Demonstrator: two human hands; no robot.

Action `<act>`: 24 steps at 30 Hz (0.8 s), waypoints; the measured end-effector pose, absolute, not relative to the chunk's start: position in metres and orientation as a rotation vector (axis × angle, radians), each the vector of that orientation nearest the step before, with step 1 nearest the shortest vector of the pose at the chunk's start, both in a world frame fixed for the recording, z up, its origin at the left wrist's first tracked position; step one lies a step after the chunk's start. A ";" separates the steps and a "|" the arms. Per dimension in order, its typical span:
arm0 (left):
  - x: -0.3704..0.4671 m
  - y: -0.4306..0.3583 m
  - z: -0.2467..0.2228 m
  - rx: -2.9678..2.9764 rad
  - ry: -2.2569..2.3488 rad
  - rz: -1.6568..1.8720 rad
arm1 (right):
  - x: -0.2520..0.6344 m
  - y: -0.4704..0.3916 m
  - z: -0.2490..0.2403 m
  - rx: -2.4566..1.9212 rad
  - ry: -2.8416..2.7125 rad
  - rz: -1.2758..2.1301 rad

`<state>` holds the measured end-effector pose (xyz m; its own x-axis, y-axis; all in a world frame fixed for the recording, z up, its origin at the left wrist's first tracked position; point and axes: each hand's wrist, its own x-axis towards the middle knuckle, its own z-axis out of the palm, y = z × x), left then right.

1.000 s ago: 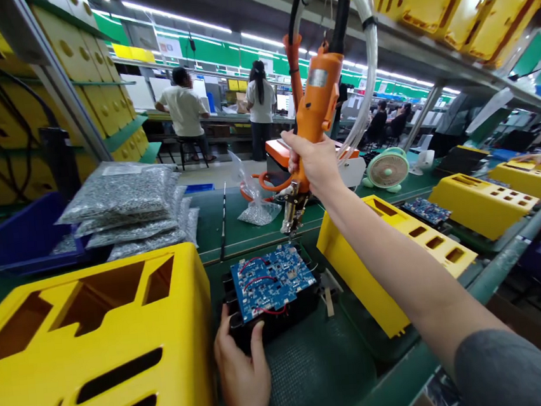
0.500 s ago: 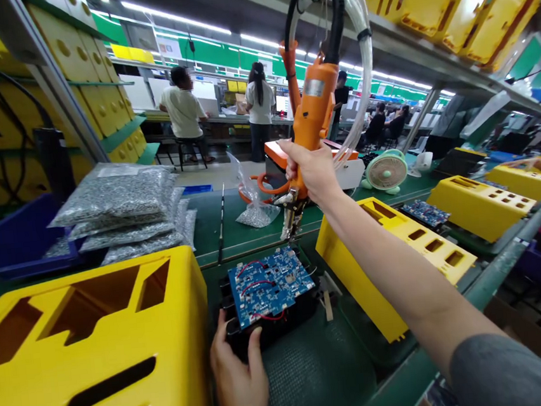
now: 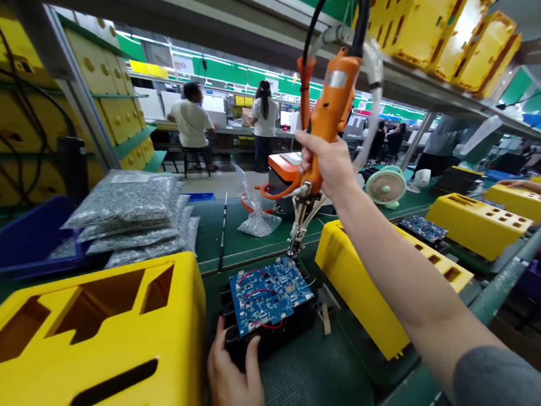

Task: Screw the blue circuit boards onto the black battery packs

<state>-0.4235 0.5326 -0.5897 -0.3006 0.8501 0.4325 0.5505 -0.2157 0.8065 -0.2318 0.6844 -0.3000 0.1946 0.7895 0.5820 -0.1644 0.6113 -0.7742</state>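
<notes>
My right hand point(image 3: 328, 159) is wrapped round an orange electric screwdriver point(image 3: 331, 108) that hangs from a black cable and a clear hose. Its metal tip points down at the far right corner of a blue circuit board point(image 3: 272, 294); whether it touches cannot be made out. Red wires arc over the board, which sits on a black base point(image 3: 283, 339). My left hand point(image 3: 236, 378) grips the near left corner of that base, thumb on the front and fingers at the side.
Yellow housings stand left point(image 3: 95, 373) and right point(image 3: 350, 285) of the board. Behind are stacked silver screw bags point(image 3: 124, 204), a blue bin point(image 3: 26, 246), an opened bag of screws point(image 3: 258, 222) and a small green fan point(image 3: 386, 187). A metal shelf point(image 3: 252, 13) crosses overhead. Other people work farther off.
The screwdriver has tilted, its top leaning farther right, with its tip still by the board's far corner. My left hand keeps its hold on the base. The camera view has shifted slightly.
</notes>
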 end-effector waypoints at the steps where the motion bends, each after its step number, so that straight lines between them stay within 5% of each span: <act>1: -0.423 0.532 -0.589 1.652 1.759 1.522 | -0.231 0.683 -0.295 -0.629 -1.204 0.734; 24: -0.422 0.530 -0.589 1.660 1.745 1.540 | -0.269 0.686 -0.333 -0.692 -1.181 0.772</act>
